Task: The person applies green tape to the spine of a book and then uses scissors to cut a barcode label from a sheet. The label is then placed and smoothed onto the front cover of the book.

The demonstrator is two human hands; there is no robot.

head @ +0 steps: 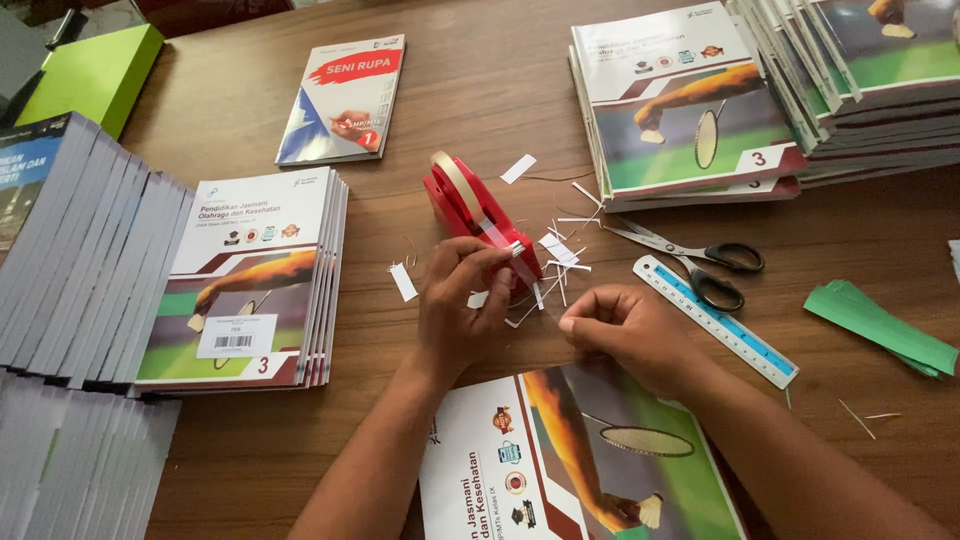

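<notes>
Head view looks down on a wooden bench [480, 90] crowded with books. Going left to right: one green pad [95, 70] in the far left corner, a fanned row of grey-edged books [80, 250] along the left edge, then one stack of sports textbooks [255, 280] with a white label on the top cover. Beyond it lies one single art book [345, 100]. At the centre stands one red tape dispenser [475, 210], with many small white paper slips [560, 250] scattered around it. The left hand [460, 305] rests just in front of the dispenser, its fingertips pinched together on the strip of clear tape at the cutter end. The right hand [620, 325] lies just to the right of it, fingers curled shut into a loose fist; whether it grips anything cannot be told. Under both wrists lies one open-faced sports textbook [580, 460]. Further right lie one pair of scissors [700, 260], one blue-and-white ruler [715, 320] and a few green paper strips [880, 325]. Two more stacks of books [690, 110] fill the far right corner.
</notes>
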